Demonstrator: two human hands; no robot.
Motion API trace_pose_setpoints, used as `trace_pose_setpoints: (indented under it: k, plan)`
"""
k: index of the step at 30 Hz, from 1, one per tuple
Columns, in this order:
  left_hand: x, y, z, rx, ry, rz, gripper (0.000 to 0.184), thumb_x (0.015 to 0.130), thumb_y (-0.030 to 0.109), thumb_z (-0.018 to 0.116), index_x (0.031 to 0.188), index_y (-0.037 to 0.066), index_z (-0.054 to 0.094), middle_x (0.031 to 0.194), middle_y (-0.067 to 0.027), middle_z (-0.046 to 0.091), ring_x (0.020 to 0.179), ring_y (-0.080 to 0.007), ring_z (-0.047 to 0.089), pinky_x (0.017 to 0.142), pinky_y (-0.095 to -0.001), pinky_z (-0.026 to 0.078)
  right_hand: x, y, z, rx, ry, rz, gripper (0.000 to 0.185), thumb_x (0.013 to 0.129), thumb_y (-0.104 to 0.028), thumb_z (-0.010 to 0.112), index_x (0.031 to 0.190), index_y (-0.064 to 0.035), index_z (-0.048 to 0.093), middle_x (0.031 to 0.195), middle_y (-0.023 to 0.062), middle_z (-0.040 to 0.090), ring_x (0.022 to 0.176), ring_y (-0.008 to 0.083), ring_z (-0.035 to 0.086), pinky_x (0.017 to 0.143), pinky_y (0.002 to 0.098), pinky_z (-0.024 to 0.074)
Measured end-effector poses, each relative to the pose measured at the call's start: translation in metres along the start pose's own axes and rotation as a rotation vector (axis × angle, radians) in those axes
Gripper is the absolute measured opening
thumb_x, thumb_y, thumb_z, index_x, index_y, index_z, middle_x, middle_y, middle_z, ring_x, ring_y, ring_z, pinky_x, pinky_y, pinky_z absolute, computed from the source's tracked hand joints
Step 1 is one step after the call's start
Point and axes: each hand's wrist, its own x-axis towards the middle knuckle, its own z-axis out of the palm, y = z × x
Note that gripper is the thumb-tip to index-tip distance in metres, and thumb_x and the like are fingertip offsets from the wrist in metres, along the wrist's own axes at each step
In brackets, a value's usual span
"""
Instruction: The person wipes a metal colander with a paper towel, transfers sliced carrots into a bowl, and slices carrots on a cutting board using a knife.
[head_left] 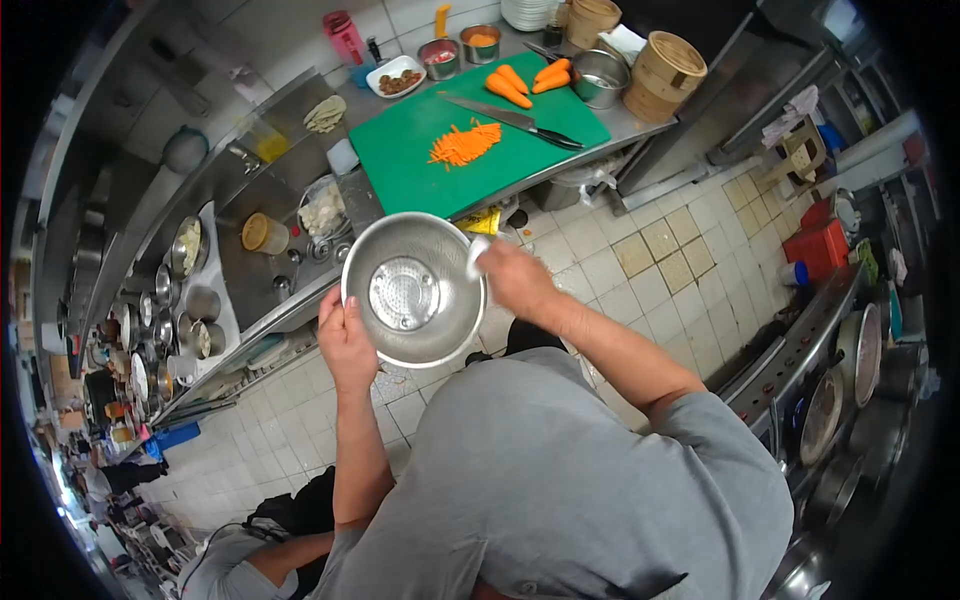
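Note:
My left hand [347, 342] grips the left rim of a metal colander [455, 312], whose perforated base faces up toward me. At the opposite rim, my right hand [515, 284] is closed on a white cloth [477, 258] pressed against the edge. The colander is held in front of my body, just off the counter edge. Beyond it lies a green cutting board [395, 175] bearing a pile of carrot strips [466, 146], a knife [515, 119] with a black handle, and several whole carrots [508, 90].
Left of the board is a steel sink [240, 195] with a bag of white pieces [322, 210] and a plastic tub [264, 233]. Bamboo steamers [665, 75] and a metal pot [600, 78] stand behind right. A stove with pans [822, 415] lies right; another person [245, 565] is at lower left.

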Motion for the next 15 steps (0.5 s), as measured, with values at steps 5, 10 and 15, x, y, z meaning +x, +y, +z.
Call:
trace_pose_setpoints:
  k: [5, 10, 15]
  plan:
    - [0.026, -0.037, 0.016, -0.364, 0.015, -0.267, 0.029, 0.111, 0.018, 0.056, 0.106, -0.005, 0.073, 0.127, -0.0155, 0.067, 0.112, -0.0189, 0.063, 0.099, -0.0331, 0.05, 0.01, 0.207, 0.04, 0.252, 0.406, 0.513, 0.016, 0.088, -0.006, 0.064, 0.101, -0.0026, 0.072, 0.1, 0.023, 0.072, 0.1, 0.0413, 0.069, 0.084, 0.0484, 0.0562]
    - [0.061, -0.04, -0.004, -0.547, 0.197, -0.257, 0.035, 0.113, 0.024, 0.053, 0.133, -0.002, 0.063, 0.126, -0.0145, 0.069, 0.115, -0.0195, 0.065, 0.104, -0.0376, 0.051, -0.124, 0.432, 0.144, 0.724, 0.316, 1.367, 0.013, 0.086, -0.01, 0.067, 0.083, 0.002, 0.071, 0.08, 0.0193, 0.072, 0.063, 0.0297, 0.07, 0.05, 0.0446, 0.0544]
    - [0.06, -0.056, -0.028, -0.425, 0.557, -0.43, 0.045, 0.113, 0.028, 0.048, 0.142, -0.005, 0.058, 0.143, -0.0179, 0.062, 0.127, -0.0277, 0.063, 0.111, -0.0427, 0.049, -0.152, 0.491, 0.17, 0.397, -0.575, 1.129, 0.012, 0.08, -0.003, 0.064, 0.069, -0.006, 0.065, 0.065, 0.0107, 0.063, 0.057, 0.0231, 0.063, 0.048, 0.0403, 0.0479]
